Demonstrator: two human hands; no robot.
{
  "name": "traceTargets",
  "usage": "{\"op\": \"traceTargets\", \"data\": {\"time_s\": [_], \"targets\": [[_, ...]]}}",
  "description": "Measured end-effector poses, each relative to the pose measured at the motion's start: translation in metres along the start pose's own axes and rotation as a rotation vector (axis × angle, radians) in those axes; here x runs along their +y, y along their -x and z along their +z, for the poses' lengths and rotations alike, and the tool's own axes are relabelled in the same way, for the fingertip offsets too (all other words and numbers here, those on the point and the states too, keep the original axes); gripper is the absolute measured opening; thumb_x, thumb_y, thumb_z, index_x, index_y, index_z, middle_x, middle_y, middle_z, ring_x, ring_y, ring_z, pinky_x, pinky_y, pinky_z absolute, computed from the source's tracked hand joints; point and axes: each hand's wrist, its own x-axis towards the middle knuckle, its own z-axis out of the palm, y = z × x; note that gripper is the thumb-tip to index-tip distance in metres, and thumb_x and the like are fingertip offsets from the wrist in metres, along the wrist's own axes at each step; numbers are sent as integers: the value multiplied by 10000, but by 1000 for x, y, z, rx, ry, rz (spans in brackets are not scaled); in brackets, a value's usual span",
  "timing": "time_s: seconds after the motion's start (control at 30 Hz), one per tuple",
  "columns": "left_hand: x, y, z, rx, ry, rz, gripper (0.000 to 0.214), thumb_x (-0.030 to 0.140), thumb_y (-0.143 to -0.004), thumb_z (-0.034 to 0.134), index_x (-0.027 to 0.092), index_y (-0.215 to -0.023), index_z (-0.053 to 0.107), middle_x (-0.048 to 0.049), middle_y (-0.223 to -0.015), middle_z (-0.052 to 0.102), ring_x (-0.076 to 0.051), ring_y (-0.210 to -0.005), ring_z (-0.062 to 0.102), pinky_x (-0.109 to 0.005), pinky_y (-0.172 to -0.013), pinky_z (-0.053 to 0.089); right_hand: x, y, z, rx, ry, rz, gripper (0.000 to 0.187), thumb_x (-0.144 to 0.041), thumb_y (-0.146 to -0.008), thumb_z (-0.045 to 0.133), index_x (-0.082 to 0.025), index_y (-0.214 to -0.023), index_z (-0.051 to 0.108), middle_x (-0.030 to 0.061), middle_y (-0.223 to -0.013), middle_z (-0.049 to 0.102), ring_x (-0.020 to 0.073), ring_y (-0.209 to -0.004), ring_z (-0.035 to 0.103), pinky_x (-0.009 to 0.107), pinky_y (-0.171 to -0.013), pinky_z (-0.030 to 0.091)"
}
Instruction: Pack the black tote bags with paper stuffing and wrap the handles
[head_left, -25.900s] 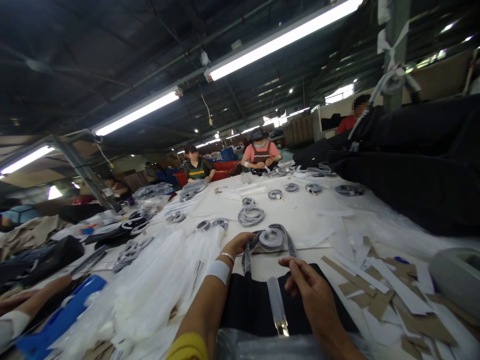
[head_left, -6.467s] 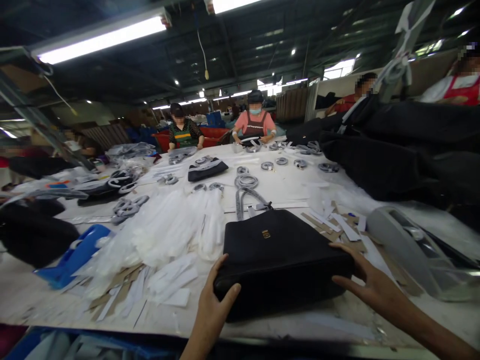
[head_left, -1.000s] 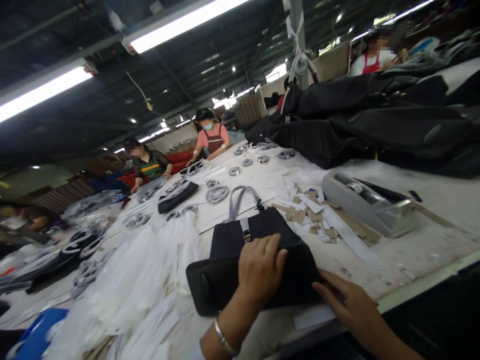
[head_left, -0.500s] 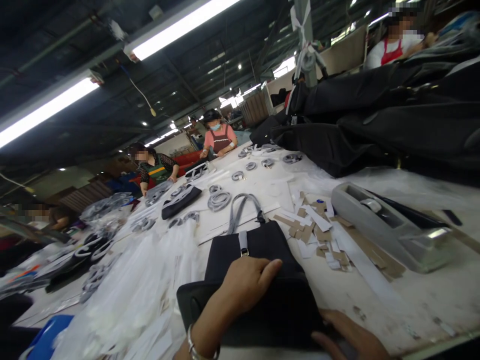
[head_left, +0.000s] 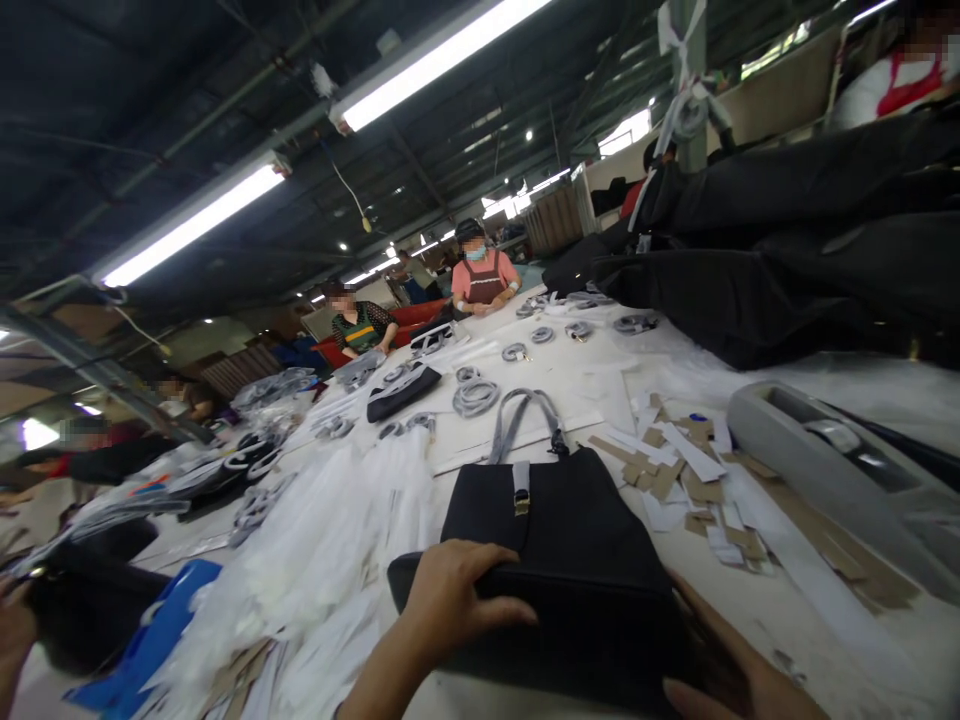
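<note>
A black handbag (head_left: 570, 520) lies on the table in front of me, its base turned toward me. On its front sit a gold clasp (head_left: 522, 502) and a grey-wrapped tab. The bag's handle (head_left: 517, 410), covered in grey wrapping, stretches away on the far side. My left hand (head_left: 457, 600) grips the near edge at left, fingers over the front panel and thumb along the base. At the right end of the base, my right hand (head_left: 727, 650) holds the bag's side between thumb and fingers; its fingertips are partly hidden.
Cardboard and paper scraps (head_left: 682, 470) lie to the right, beside a grey tape dispenser (head_left: 847, 470). White plastic sleeves (head_left: 300, 560) cover the left. Coiled wrapped straps (head_left: 476, 397) lie farther back. A co-worker's hand (head_left: 15, 625) is by another black bag at the left edge.
My left hand has shifted from just below the clasp to the bag's near edge, uncovering the clasp. The view has swung left, bringing a co-worker's hand into sight.
</note>
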Motion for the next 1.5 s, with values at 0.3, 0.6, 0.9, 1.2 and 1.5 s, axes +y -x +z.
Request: {"op": "traceTargets", "data": {"time_s": [0.3,0.6,0.9,1.2,1.5], "targets": [[-6,5,2,131,24,47,564,749,-679,663,296,-1004,742,-10,-866,754,-238,-841,694,-289,-732,441,-21,0,24,14,-300,106,961,-512,-731,739,-205,-1526,295,103,-1549,353,293,-1398,366,381,-1149,338],[-3,12,-8,92,-6,156,548,695,-702,696,304,-1085,681,-4,-943,748,-261,-913,695,-301,-728,437,-34,6,33,148,-163,81,786,-543,-668,724,-190,-1351,561,120,-1389,565,348,-1298,498,435,-1113,403],[-5,9,-5,106,-31,146,539,722,-706,670,307,-1050,691,5,-883,748,-254,-873,698,-298,-706,433,-36,8,31,139,-175,123,712,-529,-661,731,-161,-1263,632,140,-1344,600,347,-1265,533,443,-1111,398],[-5,7,-6,114,-23,123,543,713,-696,683,295,-1040,717,-13,-848,749,-260,-866,701,-293,-704,433,-56,7,22,-51,-278,182,722,-523,-680,743,-186,-1304,608,145,-1311,626,354,-1296,495,471,-1106,393],[-4,15,-10,173,3,88,470,687,-735,669,286,-975,722,0,-808,741,-225,-809,699,-266,-660,416,-86,6,29,-66,-578,222,798,-427,-709,787,-237,-1420,478,103,-1360,599,336,-1333,451,481,-1101,409]]}}
